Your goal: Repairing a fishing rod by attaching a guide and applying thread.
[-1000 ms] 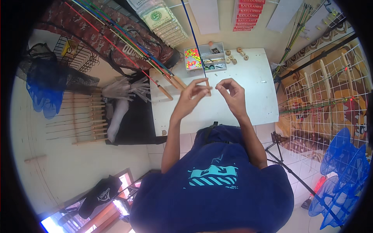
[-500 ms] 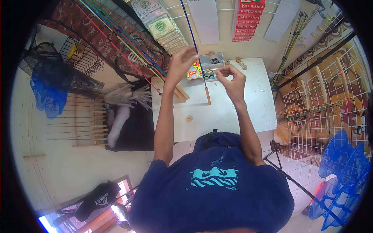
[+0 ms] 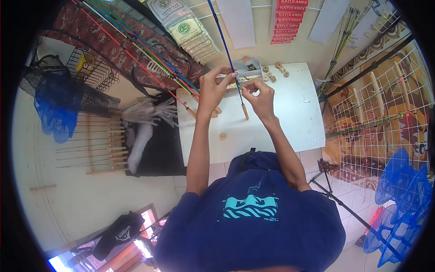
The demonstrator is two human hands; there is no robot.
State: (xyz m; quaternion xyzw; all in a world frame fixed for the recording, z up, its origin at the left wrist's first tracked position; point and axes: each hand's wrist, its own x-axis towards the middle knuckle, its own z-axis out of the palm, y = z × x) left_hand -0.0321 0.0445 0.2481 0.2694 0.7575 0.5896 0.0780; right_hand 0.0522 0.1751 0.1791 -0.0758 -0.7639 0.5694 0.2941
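Observation:
A slim blue fishing rod [image 3: 225, 43] slants across the far part of the table, with its short wooden handle [image 3: 245, 112] lying toward me over the white table top [image 3: 276, 122]. The thumb and fingers of my left hand [image 3: 213, 90] close on the rod's shaft from the left. Just right of the shaft and a little nearer, my right hand [image 3: 261, 99] is closed in a pinch; whatever lies between its fingertips is too fine to make out. Behind both hands stands a compartment tray [image 3: 254, 62] with small colourful pieces, partly covered by my fingers.
Several wooden discs [image 3: 278, 65] lie right of the tray, and a single disc [image 3: 222, 135] lies nearer me. More rods [image 3: 149, 72] lean at the left. A white wire grid [image 3: 380, 118] and blue nets [image 3: 398, 195] are on the right. Packets [image 3: 288, 20] hang at the back.
My right hand has moved left and closer to the rod. My left hand has come slightly lower along the shaft. The two hands are now nearer each other; the view has shifted a little.

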